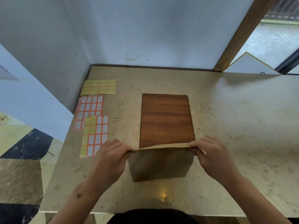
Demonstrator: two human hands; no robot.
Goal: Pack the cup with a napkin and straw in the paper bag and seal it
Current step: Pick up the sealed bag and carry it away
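Two hands hold the paper bag [161,164] upright on the marble table [234,126], just in front of the wooden board [165,120]. Our left hand [111,157] pinches the top left corner, our right hand [212,154] the top right — fingers closed on the folded rim, thumbs toward us. The bag is plain brown kraft, matte, its top edge pressed flat into a thin lip, its body tapering toward the base. We judge it light and thin: the paper should crease readily and hold a fold, but could tear if tugged hard at the corners. The rim ends, where we grip now, look like the best hold for rolling it down. The cup, napkin and straw are not visible; whether they sit inside, we cannot tell. Sticker sheets [95,135] lie to the left, near for sealing.
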